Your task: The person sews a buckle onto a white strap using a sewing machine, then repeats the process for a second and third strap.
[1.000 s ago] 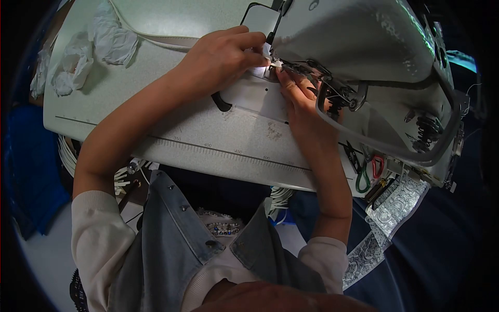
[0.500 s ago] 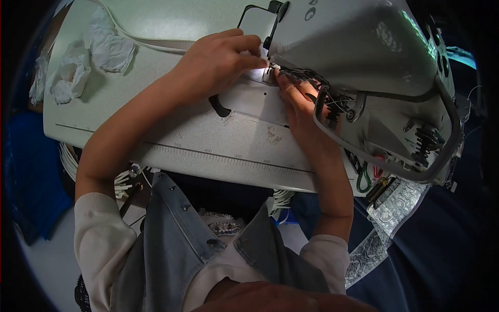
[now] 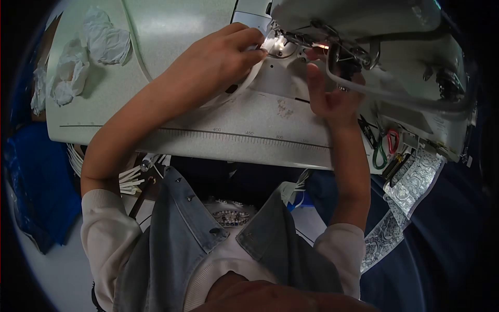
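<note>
My left hand (image 3: 234, 52) pinches a narrow white strip (image 3: 254, 74) beside the needle area of the sewing machine (image 3: 358, 21). The strip curves down from the fingertips and passes under my left forearm. To the right of the needle area, my right hand (image 3: 332, 93) is raised under the machine head with thumb and fingers apart, partly hidden behind the machine's metal parts. A round metal plate (image 3: 282, 48) shows between the two hands.
Crumpled white material (image 3: 106, 36) lies at the table's (image 3: 171, 21) upper left. Green-handled scissors (image 3: 380, 154) and a red-handled tool (image 3: 393, 140) are at the right edge, near patterned lace (image 3: 416, 179). A printed ruler (image 3: 234, 136) runs along the front edge.
My right hand has drawn back to the right from the needle area and opened. The white strip has shifted and now curves below my left fingers. The whole view has shifted slightly.
</note>
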Demonstrator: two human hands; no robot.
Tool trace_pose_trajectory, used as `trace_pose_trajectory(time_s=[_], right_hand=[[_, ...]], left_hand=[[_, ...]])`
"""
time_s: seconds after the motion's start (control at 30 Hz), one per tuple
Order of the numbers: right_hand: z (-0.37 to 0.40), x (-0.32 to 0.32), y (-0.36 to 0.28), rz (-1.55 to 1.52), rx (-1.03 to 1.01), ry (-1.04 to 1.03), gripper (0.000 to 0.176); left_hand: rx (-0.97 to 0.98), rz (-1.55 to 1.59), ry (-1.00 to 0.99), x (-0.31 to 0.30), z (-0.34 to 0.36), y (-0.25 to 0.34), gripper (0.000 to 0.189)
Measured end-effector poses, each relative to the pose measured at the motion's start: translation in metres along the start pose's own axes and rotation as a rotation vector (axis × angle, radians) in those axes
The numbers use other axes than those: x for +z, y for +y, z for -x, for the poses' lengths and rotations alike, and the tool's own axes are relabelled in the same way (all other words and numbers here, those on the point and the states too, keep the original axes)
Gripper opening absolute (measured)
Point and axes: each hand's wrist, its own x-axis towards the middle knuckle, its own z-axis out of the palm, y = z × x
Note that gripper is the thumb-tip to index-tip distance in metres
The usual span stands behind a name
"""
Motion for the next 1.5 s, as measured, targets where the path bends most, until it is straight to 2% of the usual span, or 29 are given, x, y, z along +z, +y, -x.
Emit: trace_pose_trajectory(time_s=[0.07, 0.17, 0.23, 0.27, 0.33, 0.47, 0.57, 0.63, 0.67, 0.7, 0.73, 0.77, 0.8, 0.83, 0.87, 0.93, 0.97, 1.03, 1.13, 1.2, 1.3, 1.37, 1.43, 1.5], right_hand=[[0.0, 0.009, 0.001, -0.035, 0.012, 0.019, 0.036], [-0.016, 0.01, -0.011, 0.14, -0.199, 0.118, 0.028], [-0.014, 0.004, -0.018, 0.259, -0.072, -0.028, 0.03], [-0.016, 0.003, -0.019, 0.256, -0.069, -0.024, 0.03], [-0.021, 0.007, -0.019, 0.242, 0.005, -0.147, 0.028], [-0.025, 0.015, -0.015, 0.205, 0.081, -0.22, 0.029], [-0.029, 0.007, -0.014, 0.066, 0.018, -0.124, 0.027], [-0.035, -0.039, -0.049, 0.256, -0.042, -0.313, 0.019], [-0.038, -0.07, -0.071, 0.291, 0.004, -0.315, 0.014], [-0.03, -0.109, -0.076, 0.338, -0.006, -0.213, 0.016], [-0.016, -0.168, -0.05, 0.466, -0.001, 0.052, 0.017], [-0.008, -0.243, -0.003, 0.676, 0.087, 0.348, 0.019], [-0.005, -0.317, 0.045, 0.837, 0.216, 0.509, 0.021], [0.0, -0.382, 0.092, 0.884, 0.365, 0.531, 0.023], [0.011, -0.443, 0.145, 0.779, 0.58, 0.45, 0.025], [0.047, -0.526, 0.247, 0.281, 1.063, 0.307, 0.029], [0.062, -0.54, 0.273, 0.141, 1.159, 0.306, 0.031], [0.088, -0.543, 0.293, -0.032, 1.236, 0.36, 0.035], [0.125, -0.524, 0.281, -0.12, 1.158, 0.497, 0.041], [0.151, -0.48, 0.247, -0.074, 1.006, 0.599, 0.045], [0.126, -0.336, 0.162, 0.192, 0.637, 0.993, 0.044], [0.131, -0.363, 0.17, 0.127, 0.612, 0.912, 0.045], [0.11, -0.39, 0.165, -0.066, 1.056, 0.885, 0.045], [0.13, -0.474, 0.235, -0.102, 1.224, 0.616, 0.046]], left_hand=[[0.057, -0.062, 0.066, 0.011, 0.001, 0.004, 0.019], [-0.027, -0.014, 0.084, 0.015, 0.004, 0.011, 0.016], [-0.09, -0.022, 0.036, 0.015, 0.003, 0.014, 0.012], [-0.089, -0.025, 0.032, 0.014, 0.003, 0.015, 0.012], [-0.044, -0.118, 0.017, 0.014, 0.004, 0.016, 0.012], [-0.026, -0.17, 0.114, 0.027, 0.003, 0.015, 0.015], [-0.049, -0.186, 0.141, 0.028, 0.003, 0.018, 0.017], [-0.066, -0.15, 0.13, 0.025, 0.003, 0.019, 0.017], [-0.069, -0.149, 0.134, 0.024, 0.003, 0.019, 0.017], [-0.084, -0.097, 0.118, 0.023, 0.005, 0.018, 0.018], [-0.097, -0.047, 0.108, 0.022, 0.007, 0.017, 0.019], [-0.105, -0.047, 0.11, 0.022, 0.009, 0.016, 0.019], [-0.1, -0.062, 0.101, 0.023, 0.01, 0.015, 0.022], [-0.083, -0.071, 0.095, 0.024, 0.01, 0.015, 0.025], [-0.083, -0.072, 0.096, 0.024, 0.011, 0.015, 0.025], [-0.102, -0.062, 0.08, 0.025, 0.014, 0.016, 0.03], [-0.109, -0.063, 0.081, 0.025, 0.015, 0.016, 0.03], [-0.141, -0.039, 0.076, 0.024, 0.017, 0.015, 0.033], [-0.119, -0.038, 0.095, 0.029, 0.021, 0.01, 0.035], [-0.125, -0.037, 0.086, 0.032, 0.021, 0.008, 0.035], [-0.129, -0.044, 0.078, 0.033, 0.018, 0.007, 0.035], [-0.124, -0.046, 0.067, 0.034, 0.017, 0.006, 0.035], [-0.105, -0.071, 0.07, 0.038, 0.016, 0.005, 0.032], [-0.113, -0.08, 0.065, 0.034, 0.014, 0.008, 0.031]])
